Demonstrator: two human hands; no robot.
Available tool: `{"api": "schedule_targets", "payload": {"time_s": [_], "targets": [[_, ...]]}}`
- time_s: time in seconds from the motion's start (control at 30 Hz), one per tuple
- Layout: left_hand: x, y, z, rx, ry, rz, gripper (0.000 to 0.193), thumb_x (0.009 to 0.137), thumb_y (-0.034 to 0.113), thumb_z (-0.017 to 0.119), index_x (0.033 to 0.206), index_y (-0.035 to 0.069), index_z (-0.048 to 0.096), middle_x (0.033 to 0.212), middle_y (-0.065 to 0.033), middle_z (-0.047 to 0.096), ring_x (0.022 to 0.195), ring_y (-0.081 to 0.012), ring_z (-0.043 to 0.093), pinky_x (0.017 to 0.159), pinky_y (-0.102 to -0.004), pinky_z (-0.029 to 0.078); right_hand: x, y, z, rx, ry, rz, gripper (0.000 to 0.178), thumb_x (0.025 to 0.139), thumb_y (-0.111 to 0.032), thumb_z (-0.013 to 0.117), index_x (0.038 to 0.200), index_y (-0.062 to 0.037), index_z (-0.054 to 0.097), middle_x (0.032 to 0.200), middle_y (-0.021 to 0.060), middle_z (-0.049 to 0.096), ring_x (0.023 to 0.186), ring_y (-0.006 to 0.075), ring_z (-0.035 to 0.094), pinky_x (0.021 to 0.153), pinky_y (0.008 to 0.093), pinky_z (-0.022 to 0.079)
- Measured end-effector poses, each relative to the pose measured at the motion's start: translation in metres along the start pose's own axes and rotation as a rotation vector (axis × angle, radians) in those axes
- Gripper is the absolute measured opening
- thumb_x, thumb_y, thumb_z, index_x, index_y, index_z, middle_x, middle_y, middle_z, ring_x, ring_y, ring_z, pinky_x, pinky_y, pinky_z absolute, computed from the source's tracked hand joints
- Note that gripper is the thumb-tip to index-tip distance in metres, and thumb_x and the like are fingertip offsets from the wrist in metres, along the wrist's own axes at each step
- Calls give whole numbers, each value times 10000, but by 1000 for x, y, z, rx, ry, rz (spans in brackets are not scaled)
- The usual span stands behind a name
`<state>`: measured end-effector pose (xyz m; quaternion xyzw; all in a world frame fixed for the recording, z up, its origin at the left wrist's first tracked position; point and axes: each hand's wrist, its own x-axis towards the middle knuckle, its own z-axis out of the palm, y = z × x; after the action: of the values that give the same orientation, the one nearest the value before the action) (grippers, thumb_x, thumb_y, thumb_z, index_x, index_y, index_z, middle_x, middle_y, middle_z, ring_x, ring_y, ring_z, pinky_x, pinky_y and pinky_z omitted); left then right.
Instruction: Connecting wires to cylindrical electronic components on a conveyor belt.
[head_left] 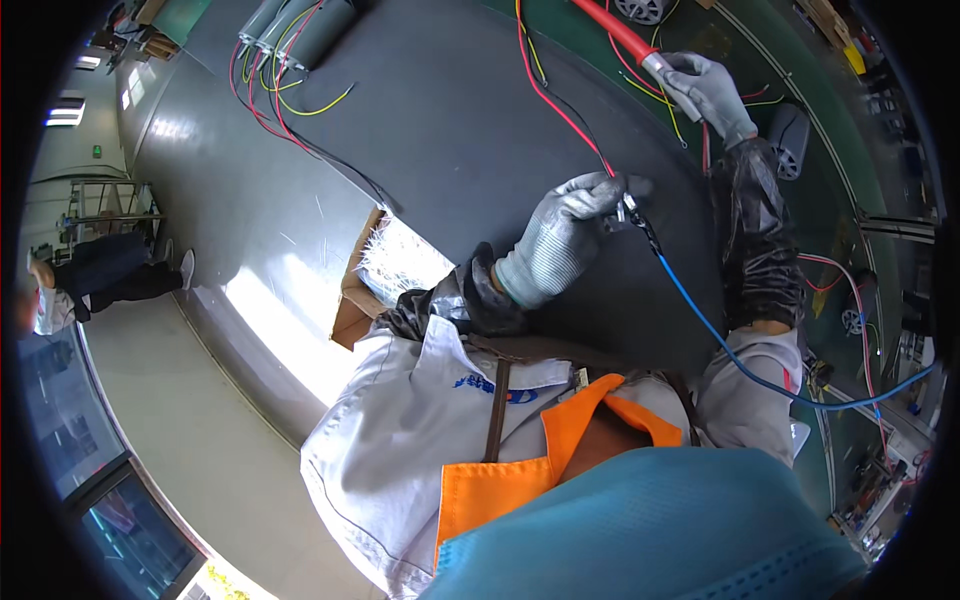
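My left hand [553, 240], in a grey glove, is closed with its fingertips pinching a metal clip [628, 208]. A blue cable [720, 345] runs from the clip off to the right. A red wire [560, 108] and a dark wire come down from the far edge to these fingertips; the fingers hide exactly how they meet the clip. Further away to the right, my gloved right hand [712, 95] is wrapped round the grey end of a red rod-shaped probe [625, 35]. Loose red and yellow-green wires [655, 95] lie beside it.
Grey cylindrical motors [300, 30] with trailing wires lie at the far left of the dark worktop [430, 110]. More motors [790, 140] sit on the green surface at right. A cardboard box [352, 300] of white strips stands beside my left arm. Another person [100, 275] stands at left.
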<state>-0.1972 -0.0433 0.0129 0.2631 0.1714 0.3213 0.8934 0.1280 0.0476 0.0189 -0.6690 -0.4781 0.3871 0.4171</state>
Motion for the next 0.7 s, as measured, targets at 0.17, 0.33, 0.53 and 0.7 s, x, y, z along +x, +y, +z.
{"api": "schedule_targets", "payload": {"time_s": [0.17, 0.33, 0.53, 0.7], "targets": [[5, 1, 5, -125, -89, -142, 315, 1023, 139, 557, 1258, -53, 639, 1146, -94, 713, 993, -111, 632, 923, -282, 488, -30, -18, -2, -486, 108, 156, 348, 928, -246, 770, 1179, -10, 720, 905, 34, 716, 793, 88, 639, 695, 264, 535], [-4, -7, -28, -146, -102, -119, 398, 983, 151, 556, 1318, -61, 582, 1297, -165, 651, 1154, -270, 635, 1033, -413, 490, -172, -46, -15, -505, 233, 25, 353, 917, -233, 727, 1190, -11, 702, 878, 95, 718, 820, 166, 659, 754, 344, 543], [0, -11, -14, -78, -161, -172, 387, 1057, 308, 558, 1257, -14, 637, 1320, -196, 632, 1189, -309, 621, 1040, -472, 486, -391, 4, -56, -881, 512, 89, 322, 865, -148, 682, 1172, -49, 684, 1014, 174, 718, 948, 373, 688, 851, 456, 545], [4, -18, -26, -57, -166, -289, 431, 1084, 392, 505, 1253, 11, 614, 1246, -186, 671, 1149, -317, 656, 998, -519, 508, -442, 17, -22, -1304, 492, 558, 622, 813, -207, 773, 1386, -73, 569, 1083, 188, 653, 1026, 384, 640, 879, 469, 537]]}}
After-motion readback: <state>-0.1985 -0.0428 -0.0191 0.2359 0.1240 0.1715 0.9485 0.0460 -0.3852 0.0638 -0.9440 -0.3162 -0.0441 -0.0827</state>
